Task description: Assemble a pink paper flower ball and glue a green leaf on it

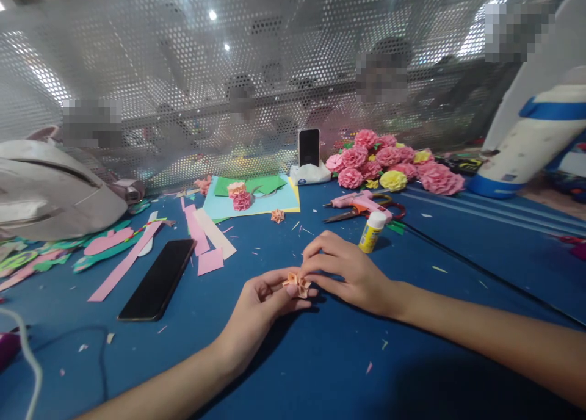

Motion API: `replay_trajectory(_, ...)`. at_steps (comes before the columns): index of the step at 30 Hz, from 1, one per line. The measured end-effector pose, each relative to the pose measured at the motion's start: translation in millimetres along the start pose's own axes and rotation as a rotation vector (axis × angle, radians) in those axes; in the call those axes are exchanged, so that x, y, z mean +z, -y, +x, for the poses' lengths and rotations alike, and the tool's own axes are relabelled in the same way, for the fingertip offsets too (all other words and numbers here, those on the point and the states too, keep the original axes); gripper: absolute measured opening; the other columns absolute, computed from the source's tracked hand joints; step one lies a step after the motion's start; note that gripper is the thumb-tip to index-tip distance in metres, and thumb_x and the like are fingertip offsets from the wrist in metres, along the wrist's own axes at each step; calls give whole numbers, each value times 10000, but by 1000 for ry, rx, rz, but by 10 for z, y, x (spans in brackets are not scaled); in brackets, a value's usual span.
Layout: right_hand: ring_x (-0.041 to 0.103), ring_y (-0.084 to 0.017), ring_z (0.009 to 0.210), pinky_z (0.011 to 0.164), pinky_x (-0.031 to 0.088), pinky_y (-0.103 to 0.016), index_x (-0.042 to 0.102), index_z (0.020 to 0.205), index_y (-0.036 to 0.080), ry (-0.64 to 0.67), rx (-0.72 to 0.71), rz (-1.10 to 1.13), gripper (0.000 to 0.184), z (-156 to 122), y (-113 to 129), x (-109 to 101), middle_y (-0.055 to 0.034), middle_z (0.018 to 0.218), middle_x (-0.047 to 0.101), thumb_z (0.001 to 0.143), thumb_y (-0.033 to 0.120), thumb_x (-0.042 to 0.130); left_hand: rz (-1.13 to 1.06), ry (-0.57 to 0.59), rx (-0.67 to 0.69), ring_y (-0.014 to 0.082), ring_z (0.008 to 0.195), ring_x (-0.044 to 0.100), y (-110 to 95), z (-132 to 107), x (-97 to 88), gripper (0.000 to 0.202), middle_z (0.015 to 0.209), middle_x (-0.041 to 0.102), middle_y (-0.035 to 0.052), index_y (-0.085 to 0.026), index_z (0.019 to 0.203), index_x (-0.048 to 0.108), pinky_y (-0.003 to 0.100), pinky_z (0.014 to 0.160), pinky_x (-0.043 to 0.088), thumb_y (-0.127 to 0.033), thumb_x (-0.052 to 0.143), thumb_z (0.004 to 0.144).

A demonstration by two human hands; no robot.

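A small folded peach paper flower [297, 282] is pinched between both hands just above the blue table [320, 359]. My left hand [260, 304] holds it from below, thumb and fingers closed on it. My right hand [343, 267] presses its fingertips onto the flower from the right. A small glue bottle [372, 231] with a white cap stands just behind my right hand. Another small peach paper flower [277, 215] lies further back.
A black phone [158, 279] lies left of my hands beside pink paper strips [201, 237]. A pink glue gun and scissors [361, 205], a pile of pink and yellow paper flowers [389, 163], coloured paper sheets [256, 197] and an upright phone [309, 146] sit behind. People sit beyond a perforated screen.
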State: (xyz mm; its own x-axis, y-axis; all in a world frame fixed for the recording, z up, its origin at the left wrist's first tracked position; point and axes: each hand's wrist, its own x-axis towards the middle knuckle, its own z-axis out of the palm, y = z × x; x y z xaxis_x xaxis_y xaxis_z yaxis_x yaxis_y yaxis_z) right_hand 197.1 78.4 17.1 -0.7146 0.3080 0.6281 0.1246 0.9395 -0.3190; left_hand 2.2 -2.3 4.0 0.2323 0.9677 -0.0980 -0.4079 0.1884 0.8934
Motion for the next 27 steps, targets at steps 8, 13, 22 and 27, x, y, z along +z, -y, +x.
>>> replay_trajectory(8,516,-179,924,827,424,-323,636,1013,177,45,9,19,72,12,38,11,-64,994,589,978,171,573,27,-18,6,189,944,728,25,5,-15,305,1064,768,121,-112,1104,756,296,919,582,-279,762,849)
replay_trajectory(13,543,-161,922,850,427,-304,641,983,162,23,40,48,49,12,73,42,-56,966,622,969,155,595,56,-50,-1,204,954,730,28,3,-16,357,1087,769,127,-108,1113,756,316,950,571,-300,795,814)
replay_trajectory(22,587,-147,920,844,442,-283,677,927,171,-50,124,84,44,22,123,78,-37,943,659,938,145,644,52,-57,11,205,1012,716,41,-3,-23,354,1143,759,122,-113,1122,756,306,982,553,-302,785,824)
replay_trajectory(27,619,-137,926,852,465,-272,687,927,199,-98,164,117,51,21,134,105,-13,939,686,927,154,663,20,-84,11,193,966,724,49,7,-30,380,1137,760,124,-113,1110,760,307,970,559,-300,820,784)
